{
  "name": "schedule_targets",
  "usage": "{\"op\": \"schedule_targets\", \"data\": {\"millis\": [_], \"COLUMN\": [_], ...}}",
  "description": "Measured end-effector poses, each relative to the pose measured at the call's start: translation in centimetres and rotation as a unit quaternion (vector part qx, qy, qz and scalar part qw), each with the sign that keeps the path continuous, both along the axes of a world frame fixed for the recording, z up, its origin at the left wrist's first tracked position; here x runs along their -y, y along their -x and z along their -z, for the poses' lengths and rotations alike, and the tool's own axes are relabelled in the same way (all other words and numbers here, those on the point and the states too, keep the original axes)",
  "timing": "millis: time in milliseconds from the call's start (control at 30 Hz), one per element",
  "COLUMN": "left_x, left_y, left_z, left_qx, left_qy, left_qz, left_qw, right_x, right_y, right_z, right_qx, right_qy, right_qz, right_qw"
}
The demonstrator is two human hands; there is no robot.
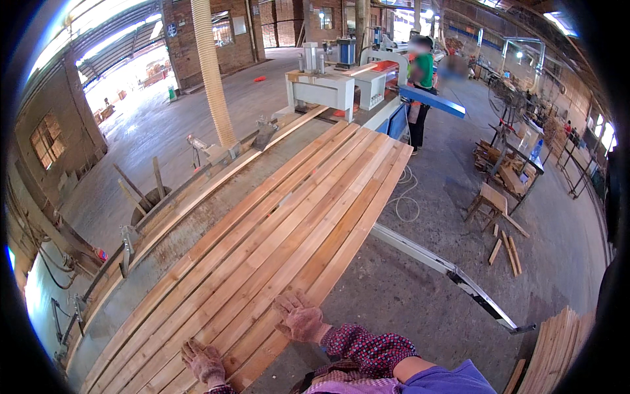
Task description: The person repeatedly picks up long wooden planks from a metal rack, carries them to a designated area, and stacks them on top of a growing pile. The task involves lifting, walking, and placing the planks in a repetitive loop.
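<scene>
Long wooden strips (262, 246) lie side by side on a long metal worktable (178, 226). My left hand (203, 362), in a brownish knit work glove, rests on the strips near the lower edge, fingers spread. Farther right and a little ahead, my right hand (300, 318) lies flat on the strips nearest my side, its gloved fingers apart. Neither hand grips anything. One separate thin strip (190, 207) runs along the table's far left side, leading toward the white machine frame (321, 88) at the far end.
A ribbed hose (211, 72) rises beyond the table. A metal rail (420, 253) juts out to the right. A co-worker in green (422, 72) stands by the machine. Stacked strips (558, 351) lie at lower right, and a wooden stool (491, 200) stands farther off.
</scene>
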State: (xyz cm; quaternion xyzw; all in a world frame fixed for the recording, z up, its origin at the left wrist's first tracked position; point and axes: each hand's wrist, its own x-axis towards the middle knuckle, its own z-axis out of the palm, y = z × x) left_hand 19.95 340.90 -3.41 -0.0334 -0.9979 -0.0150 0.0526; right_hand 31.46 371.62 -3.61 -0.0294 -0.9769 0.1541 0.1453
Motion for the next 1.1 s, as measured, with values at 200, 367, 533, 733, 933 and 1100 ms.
{"op": "schedule_targets", "data": {"millis": [200,367,533,733,933,1100], "left_x": [-0.8,-0.6,0.4,-3.6,-11.6,-10.7], "left_y": [-0.4,-0.4,0.0,3.5,17.4,32.0], "left_z": [-1.4,-1.0,0.6,-5.3,-7.3,-5.3], "left_qx": [0.021,0.024,0.019,-0.028,0.016,0.119], "left_qy": [-0.004,-0.008,0.004,-0.218,-0.273,-0.178], "left_qz": [-0.021,-0.011,0.013,0.060,0.163,0.223], "left_qw": [1.000,1.000,1.000,0.974,0.948,0.951], "right_x": [0.2,0.0,-0.4,-0.5,-5.9,-10.6], "right_y": [0.1,-0.1,-0.2,0.1,8.0,24.5], "right_z": [0.1,0.0,1.2,-2.3,-3.8,-5.0], "right_qx": [-0.012,-0.004,-0.017,0.037,0.136,0.020], "right_qy": [0.008,0.004,-0.013,-0.014,-0.011,0.065], "right_qz": [-0.002,-0.001,0.001,-0.016,-0.132,-0.079], "right_qw": [1.000,1.000,1.000,0.999,0.982,0.995]}}
